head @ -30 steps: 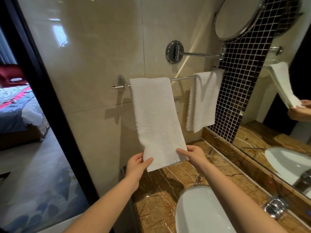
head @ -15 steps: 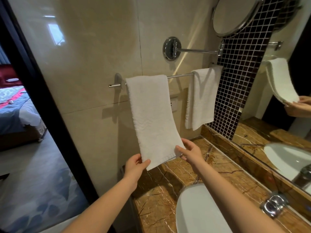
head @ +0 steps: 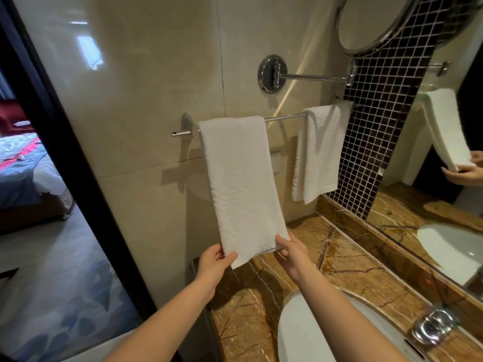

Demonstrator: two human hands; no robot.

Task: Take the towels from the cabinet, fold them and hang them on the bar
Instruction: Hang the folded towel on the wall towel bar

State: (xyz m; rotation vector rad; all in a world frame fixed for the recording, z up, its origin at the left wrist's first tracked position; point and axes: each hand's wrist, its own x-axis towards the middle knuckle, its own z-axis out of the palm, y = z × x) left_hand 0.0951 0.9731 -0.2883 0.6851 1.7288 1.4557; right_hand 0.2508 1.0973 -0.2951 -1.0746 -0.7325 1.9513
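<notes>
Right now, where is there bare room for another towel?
The bar is bare between near towel and far towel; marble counter is bare between sink and wall. Crowded at the near towel's bottom edge, pinched by left hand and right hand.

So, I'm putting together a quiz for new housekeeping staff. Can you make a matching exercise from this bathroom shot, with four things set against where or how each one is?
Things
1. near towel
2. far towel
3. round mirror
4. basin

Place or state
A. sunk in the marble counter
B. hanging free beside the mosaic tiles
C. on a chrome arm above the bar
D. lower corners pinched by the left hand and right hand

Pairs: 1-D, 2-B, 3-C, 4-A
</notes>
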